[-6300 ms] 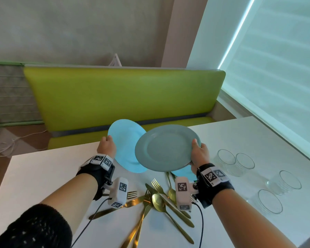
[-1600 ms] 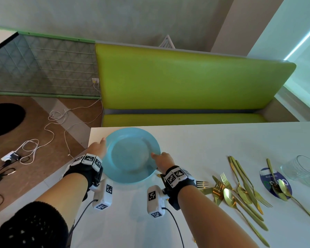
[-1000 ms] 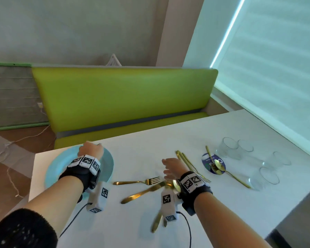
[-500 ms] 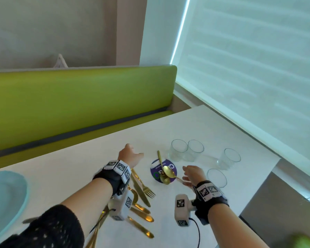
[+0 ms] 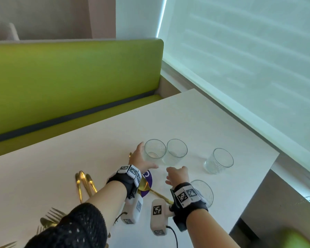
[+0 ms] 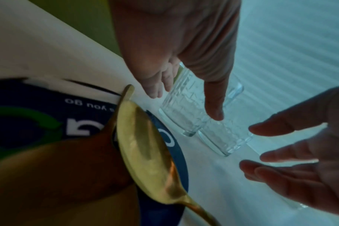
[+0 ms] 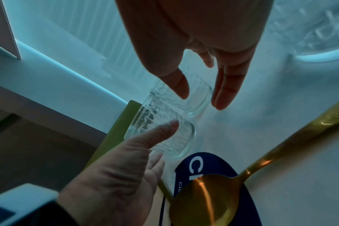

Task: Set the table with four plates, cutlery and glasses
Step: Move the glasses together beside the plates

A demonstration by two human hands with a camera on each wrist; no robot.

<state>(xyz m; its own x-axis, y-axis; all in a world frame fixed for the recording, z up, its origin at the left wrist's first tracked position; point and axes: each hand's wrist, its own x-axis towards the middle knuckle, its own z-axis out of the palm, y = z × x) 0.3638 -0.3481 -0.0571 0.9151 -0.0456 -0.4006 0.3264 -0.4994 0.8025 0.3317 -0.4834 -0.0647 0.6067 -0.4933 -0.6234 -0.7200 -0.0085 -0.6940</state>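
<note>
Four clear glasses stand on the white table [image 5: 195, 122]. The two far ones touch: the left glass [image 5: 155, 149] and its neighbour [image 5: 176, 150]. My left hand [image 5: 145, 157] is spread around the left glass [image 6: 182, 107], fingers behind it, thumb in front; whether it touches, I cannot tell. My right hand [image 5: 176, 173] is open just short of the neighbour glass [image 7: 184, 99], its fingertips [image 7: 222, 97] straight. A third glass [image 5: 219, 161] stands to the right and a fourth [image 5: 203, 192] sits partly behind my right wrist. No plates are in view.
A gold spoon [image 5: 145, 187] lies on a purple coaster [image 5: 149, 176] under my left wrist. More gold cutlery [image 5: 84, 183] and forks [image 5: 52, 217] lie to the left. A green bench [image 5: 70, 83] runs behind the table. The table's right edge [image 5: 254, 194] is close to the glasses.
Both hands have moved forward from over the cutlery and coaster to the two far glasses. The view has swung right, so the blue plate at the left is out of sight.
</note>
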